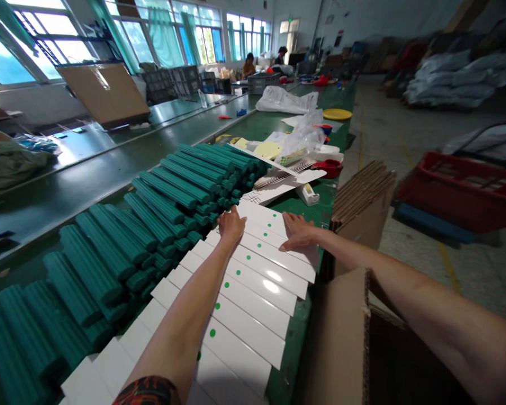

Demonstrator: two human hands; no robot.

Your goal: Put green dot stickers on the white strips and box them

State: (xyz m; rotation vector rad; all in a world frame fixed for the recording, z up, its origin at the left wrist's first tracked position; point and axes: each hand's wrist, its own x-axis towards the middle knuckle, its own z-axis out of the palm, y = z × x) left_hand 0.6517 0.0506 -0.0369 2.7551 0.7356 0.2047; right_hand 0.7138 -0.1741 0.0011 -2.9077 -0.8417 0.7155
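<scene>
A row of glossy white cards (pixel 253 289), each with a green dot, lies overlapped like shingles along the green table. At its far end, my left hand (pixel 231 226) has its fingers curled at the left edge of a white card, the thumb on top. Across from it, my right hand (pixel 298 232) rests on the right side of the same far cards, its thumb and fingers apart. Bundles of dark green ribbed sticks (pixel 130 242) are piled along the left side of the cards.
An open cardboard box (pixel 341 337) stands at the table's right edge, with folded cardboard (pixel 362 197) beyond. A white tape dispenser (pixel 307 194), red scissors (pixel 329 167) and plastic bags (pixel 303 135) lie past the cards. A red crate (pixel 464 188) is on the floor.
</scene>
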